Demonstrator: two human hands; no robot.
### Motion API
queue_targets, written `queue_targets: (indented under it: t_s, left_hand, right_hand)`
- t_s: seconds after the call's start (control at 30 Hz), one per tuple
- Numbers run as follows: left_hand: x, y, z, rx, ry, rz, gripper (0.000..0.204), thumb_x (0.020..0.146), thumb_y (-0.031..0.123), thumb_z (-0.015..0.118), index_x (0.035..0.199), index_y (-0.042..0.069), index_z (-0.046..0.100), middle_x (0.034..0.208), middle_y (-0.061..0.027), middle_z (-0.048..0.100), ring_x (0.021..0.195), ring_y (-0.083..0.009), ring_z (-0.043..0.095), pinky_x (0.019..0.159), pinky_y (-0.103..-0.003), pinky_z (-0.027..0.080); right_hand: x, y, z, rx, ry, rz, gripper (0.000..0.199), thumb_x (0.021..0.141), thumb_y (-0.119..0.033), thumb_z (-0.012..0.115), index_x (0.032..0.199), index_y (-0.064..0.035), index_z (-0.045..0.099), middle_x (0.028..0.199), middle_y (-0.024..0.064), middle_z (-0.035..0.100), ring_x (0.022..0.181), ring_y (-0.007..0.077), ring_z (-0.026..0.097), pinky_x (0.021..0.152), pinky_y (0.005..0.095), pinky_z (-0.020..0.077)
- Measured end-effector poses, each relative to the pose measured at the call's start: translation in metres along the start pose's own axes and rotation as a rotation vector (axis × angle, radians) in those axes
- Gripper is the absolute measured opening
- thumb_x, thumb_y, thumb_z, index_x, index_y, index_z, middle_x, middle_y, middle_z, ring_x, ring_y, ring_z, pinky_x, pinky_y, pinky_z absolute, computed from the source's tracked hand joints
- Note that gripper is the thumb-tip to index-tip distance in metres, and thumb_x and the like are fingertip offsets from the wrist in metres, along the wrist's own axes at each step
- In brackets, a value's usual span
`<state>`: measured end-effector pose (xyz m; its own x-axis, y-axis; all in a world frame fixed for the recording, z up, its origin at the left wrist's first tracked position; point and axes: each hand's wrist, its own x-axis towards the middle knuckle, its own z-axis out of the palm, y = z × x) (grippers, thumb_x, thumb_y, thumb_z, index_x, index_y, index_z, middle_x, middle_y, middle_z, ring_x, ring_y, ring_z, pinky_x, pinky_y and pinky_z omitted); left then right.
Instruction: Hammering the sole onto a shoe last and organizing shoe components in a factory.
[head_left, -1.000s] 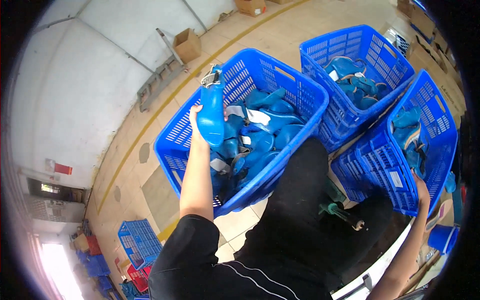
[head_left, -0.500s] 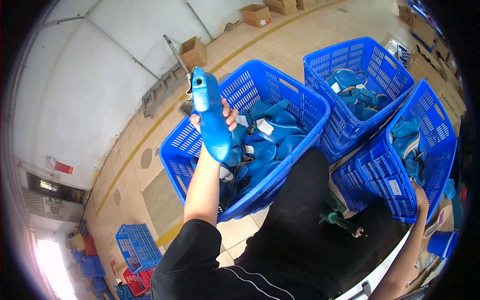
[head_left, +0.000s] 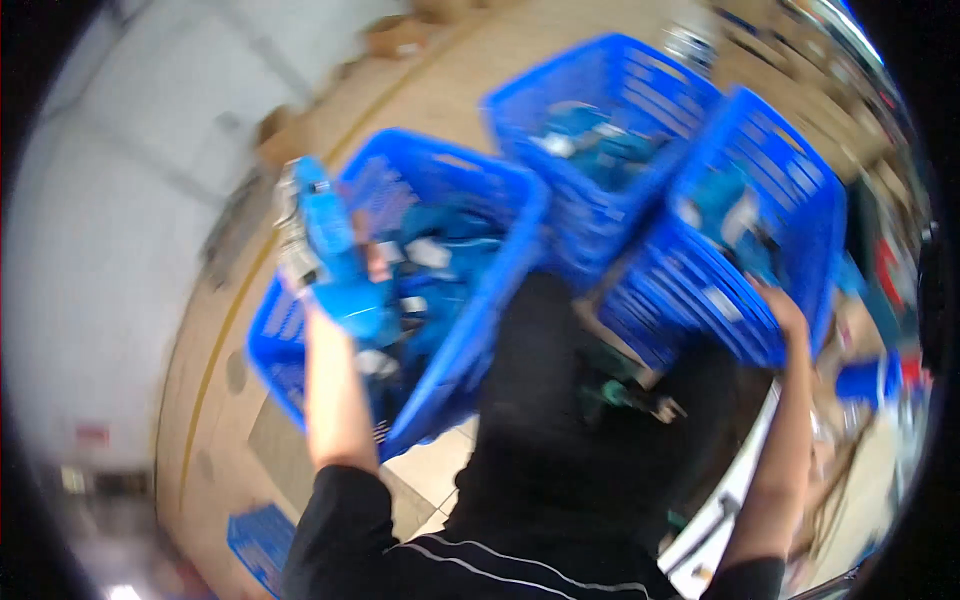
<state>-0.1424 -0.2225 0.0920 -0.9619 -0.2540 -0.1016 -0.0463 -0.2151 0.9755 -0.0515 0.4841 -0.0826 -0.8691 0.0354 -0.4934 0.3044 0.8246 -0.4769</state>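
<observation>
blue shoe last [head_left: 338, 255] aslant, toe toward the person [head_left: 540, 480]

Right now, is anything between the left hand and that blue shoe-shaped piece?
Nothing for certain: the left hand grips the blue shoe-shaped piece. A pale strip lies along the piece's left edge, but blur hides whether it reaches under the hand.

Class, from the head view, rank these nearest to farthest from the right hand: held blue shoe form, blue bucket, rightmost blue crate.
1. Rightmost blue crate: right hand at its rim.
2. Blue bucket: right side.
3. Blue shoe form: held, left side.
</observation>
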Motion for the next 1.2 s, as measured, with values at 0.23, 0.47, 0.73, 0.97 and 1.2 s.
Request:
queue_targets:
  t_s: [0.23, 0.47, 0.73, 0.97, 1.2]
  left_hand:
    - [-0.008, -0.040, 0.037, 0.392, -1.026, 0.062, 0.091, 0.058, 0.017, 0.091, 0.143, -0.004, 0.065, 0.147, -0.0196, 0.065, 0.134, -0.0301, 0.063, 0.119, -0.044, 0.042]
    - [-0.126, -0.080, 0.169, 0.571, -1.606, 0.216, 0.100, 0.069, 0.011, 0.086, 0.160, 0.000, 0.046, 0.151, -0.0239, 0.061, 0.137, -0.0309, 0.062, 0.117, -0.037, 0.042]
    - [-0.174, -0.042, 0.199, 0.982, -1.524, 0.526, 0.096, 0.066, 0.018, 0.080, 0.158, 0.012, 0.053, 0.102, -0.0189, 0.069, 0.095, -0.0411, 0.069, 0.087, -0.042, 0.056]
    - [-0.250, -0.030, 0.242, 1.577, -1.470, 0.975, 0.098, 0.065, 0.030, 0.082, 0.158, 0.016, 0.054, 0.106, -0.0128, 0.068, 0.088, -0.0362, 0.070, 0.079, -0.045, 0.059]
    - [-0.222, -0.027, 0.230, 1.082, -1.529, 1.216, 0.063, 0.085, 0.034, 0.076, 0.140, 0.006, 0.069, 0.111, -0.0139, 0.073, 0.095, -0.0302, 0.068, 0.084, -0.042, 0.055]
  right_hand:
    - [-0.020, -0.052, -0.027, 0.107, 0.161, 0.144, 0.074, 0.106, -0.069, 0.047, 0.143, -0.0074, 0.067, 0.145, 0.0215, 0.067, 0.133, 0.0333, 0.063, 0.114, 0.0416, 0.0455]
    - [-0.028, -0.048, -0.019, 0.070, 0.248, 0.174, 0.075, 0.107, -0.070, 0.038, 0.143, -0.0120, 0.068, 0.146, 0.0223, 0.064, 0.137, 0.0427, 0.059, 0.117, 0.0474, 0.0431]
    - [-0.035, -0.072, -0.019, 0.037, 0.311, 0.039, 0.079, 0.103, -0.074, 0.041, 0.143, -0.0114, 0.068, 0.150, 0.0223, 0.062, 0.140, 0.0398, 0.058, 0.119, 0.0514, 0.0420]
    - [-0.058, -0.056, 0.000, 0.144, 0.870, -0.071, 0.037, 0.100, -0.043, 0.062, 0.106, -0.0116, 0.080, 0.098, 0.0181, 0.078, 0.094, 0.0419, 0.074, 0.084, 0.0540, 0.0578]
    - [-0.266, -0.060, 0.107, 0.084, 1.639, -0.137, 0.017, 0.091, -0.014, 0.079, 0.107, -0.0089, 0.077, 0.106, 0.0116, 0.071, 0.103, 0.0332, 0.067, 0.090, 0.0447, 0.0520]
